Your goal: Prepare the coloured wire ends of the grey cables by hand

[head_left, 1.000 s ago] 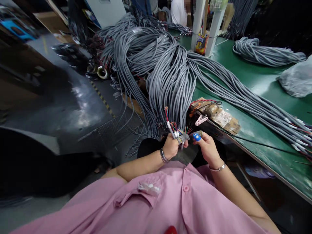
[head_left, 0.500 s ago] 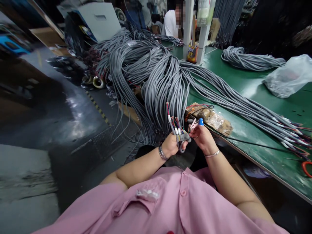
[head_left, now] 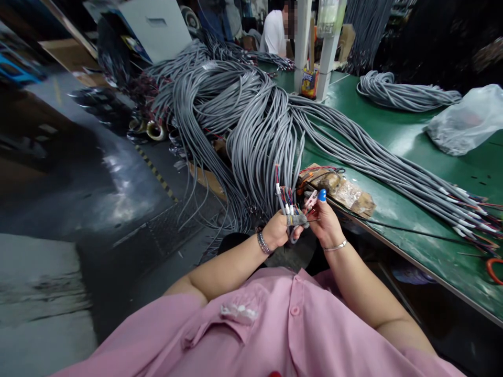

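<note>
**Both hands on a stripped cable end at the bench's near edge**

The left hand (head_left: 276, 231) is closed in a fist around the grey cable end (head_left: 295, 220), holding it upright so that its coloured wires (head_left: 283, 195) fan out above the knuckles. The right hand (head_left: 324, 222) sits just beside it, to the right, fingers curled toward the same wires; a blue fingertip cover (head_left: 322, 195) stands on its raised finger. Whether the right hand actually pinches a wire cannot be told, as the fingertips are too small to read. Both hands hover off the near edge of the green bench (head_left: 412, 141), not resting on it. Just beyond them, on that edge, lies a taped brown block (head_left: 341, 189). A big bundle of grey cables (head_left: 267, 125) drapes over the bench's left end. A clear plastic bag (head_left: 463, 123) lies toward the far right.
</note>
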Demonstrator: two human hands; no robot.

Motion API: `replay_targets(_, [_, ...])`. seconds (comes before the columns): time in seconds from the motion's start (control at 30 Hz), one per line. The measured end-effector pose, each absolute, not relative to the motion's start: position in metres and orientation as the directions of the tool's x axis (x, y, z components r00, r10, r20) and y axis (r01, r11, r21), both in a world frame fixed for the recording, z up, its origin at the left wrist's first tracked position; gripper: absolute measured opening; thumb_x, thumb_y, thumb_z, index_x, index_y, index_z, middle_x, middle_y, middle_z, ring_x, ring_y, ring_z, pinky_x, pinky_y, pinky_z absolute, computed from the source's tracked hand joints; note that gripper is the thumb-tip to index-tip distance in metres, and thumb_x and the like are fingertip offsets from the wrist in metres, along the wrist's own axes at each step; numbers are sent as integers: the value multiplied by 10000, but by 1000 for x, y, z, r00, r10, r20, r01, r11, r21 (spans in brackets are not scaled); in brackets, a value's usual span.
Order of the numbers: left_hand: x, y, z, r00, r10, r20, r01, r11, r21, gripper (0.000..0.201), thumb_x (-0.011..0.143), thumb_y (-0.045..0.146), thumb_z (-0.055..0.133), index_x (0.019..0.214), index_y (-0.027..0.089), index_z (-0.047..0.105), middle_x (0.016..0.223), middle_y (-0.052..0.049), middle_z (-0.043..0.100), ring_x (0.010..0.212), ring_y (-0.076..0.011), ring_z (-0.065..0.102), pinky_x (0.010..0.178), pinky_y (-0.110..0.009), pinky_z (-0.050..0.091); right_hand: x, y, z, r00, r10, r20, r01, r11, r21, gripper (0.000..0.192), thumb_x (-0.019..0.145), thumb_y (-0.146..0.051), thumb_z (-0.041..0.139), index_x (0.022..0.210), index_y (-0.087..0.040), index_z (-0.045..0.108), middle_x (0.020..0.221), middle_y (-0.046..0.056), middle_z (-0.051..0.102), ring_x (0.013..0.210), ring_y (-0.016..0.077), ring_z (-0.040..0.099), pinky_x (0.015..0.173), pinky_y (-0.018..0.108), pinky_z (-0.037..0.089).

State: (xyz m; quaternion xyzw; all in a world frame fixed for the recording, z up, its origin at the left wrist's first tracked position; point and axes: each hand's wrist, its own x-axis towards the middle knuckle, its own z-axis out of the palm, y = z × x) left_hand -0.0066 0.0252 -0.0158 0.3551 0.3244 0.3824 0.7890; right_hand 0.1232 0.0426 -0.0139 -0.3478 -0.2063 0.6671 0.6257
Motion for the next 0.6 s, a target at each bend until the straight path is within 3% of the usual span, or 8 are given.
replay_targets(0.27, [-7, 26, -16, 493, 834, -248, -367, 458, 810, 283, 644, 353, 752, 703, 109, 621, 433, 12, 550, 325, -83, 440, 347, -213, 348, 122, 41, -13, 6, 985, -174, -697, -121, -707, 444, 687, -637, 700, 736, -208, 593, 611, -25, 587, 534, 111, 527, 526, 252, 462])
replay_targets(0.47, [-10, 21, -18, 469, 852, -231, -396, 437, 808, 321, 619, 382, 777, 695, 123, 603, 448, 9, 564, 327, -96, 459, 335, -212, 347, 132, 36, -15, -167, 958, -232, -747, -276, -604, 537, 732, -731, 563, 814, -205, 633, 754, 25, 673, 599, 141, 570, 538, 272, 497])
replay_targets(0.6, [-10, 8, -18, 414, 894, -171, -416, 353, 838, 295, 660, 372, 757, 690, 106, 634, 458, -9, 574, 343, -98, 470, 334, -208, 331, 138, 34, -14, -188, 959, -214, -744, -281, -606, 390, 787, -572, 630, 861, -191, 662, 788, 15, 676, 635, 119, 579, 567, 240, 500])
